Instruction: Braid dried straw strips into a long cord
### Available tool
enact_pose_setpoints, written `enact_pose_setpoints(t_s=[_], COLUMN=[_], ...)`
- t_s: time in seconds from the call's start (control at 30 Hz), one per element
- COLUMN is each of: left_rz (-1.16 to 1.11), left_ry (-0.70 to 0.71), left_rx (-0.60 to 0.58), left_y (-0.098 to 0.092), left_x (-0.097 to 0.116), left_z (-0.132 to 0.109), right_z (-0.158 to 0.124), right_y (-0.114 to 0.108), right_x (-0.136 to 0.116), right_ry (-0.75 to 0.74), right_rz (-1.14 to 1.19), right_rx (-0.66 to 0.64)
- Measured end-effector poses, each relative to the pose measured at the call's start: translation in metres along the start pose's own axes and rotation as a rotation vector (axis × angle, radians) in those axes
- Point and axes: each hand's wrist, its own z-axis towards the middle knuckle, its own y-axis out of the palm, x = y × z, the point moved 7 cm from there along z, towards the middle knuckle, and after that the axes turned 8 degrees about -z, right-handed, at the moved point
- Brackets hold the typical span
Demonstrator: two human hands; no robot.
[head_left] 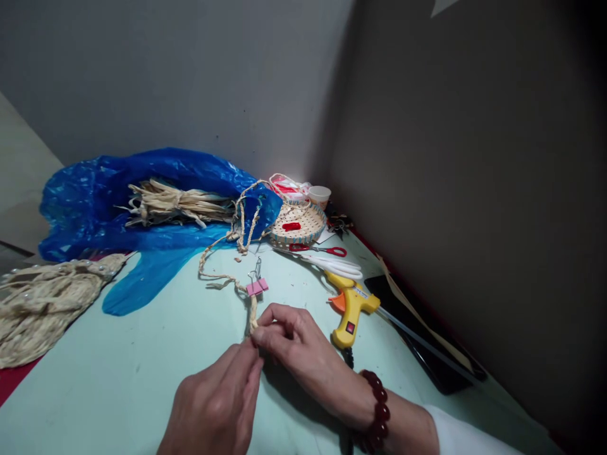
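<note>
A pale braid of dried plant fibre (253, 311) runs toward me from a pink binder clip (257, 287), and its thinner plaited length (208, 274) curves away behind the clip. My left hand (215, 399) pinches the near end of the braid, the fingertips partly hidden behind the hand. Close against it, my right hand (301, 347) grips the braid between thumb and bent forefinger. Both hands meet at the same spot just above the table. The loose strands below that spot are hidden by the hands.
On the pale green table (142, 379), a blue plastic bag (95, 196) holds a bundle of dried fibre (180, 203). A yellow glue gun (353, 309), red-handled scissors (336, 251), white glue sticks (339, 265), a woven basket (310, 221) and a paper cup (319, 194) lie right. A woven piece (42, 309) sits left.
</note>
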Motion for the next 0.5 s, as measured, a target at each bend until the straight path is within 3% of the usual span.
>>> enact_pose_setpoints(t_s=[0.13, 0.2, 0.3, 0.33, 0.43, 0.5], left_rz=[-0.035, -0.115, -0.296, -0.429, -0.908, -1.081], left_ry=[-0.008, -0.058, -0.259, -0.341, -0.545, -0.588], left_rx=[-0.041, 0.013, 0.166, 0.125, -0.26, -0.347], left_y=[-0.006, -0.021, -0.047, -0.045, -0.009, 0.004], left_x=[0.005, 0.005, -0.014, -0.023, -0.032, -0.03], left_z=[0.005, 0.011, 0.022, 0.026, 0.032, 0.034], right_z=[0.001, 0.0, -0.002, -0.003, -0.002, -0.001], right_y=[0.002, 0.0, -0.003, -0.003, -0.005, -0.006], right_x=[0.003, 0.003, 0.003, 0.003, 0.002, 0.003], right_ry=[0.056, 0.088, 0.116, 0.114, 0.087, 0.084], right_rz=[0.183, 0.215, 0.24, 0.256, 0.301, 0.281], right_rx=[-0.018, -0.023, -0.059, -0.076, -0.097, -0.091])
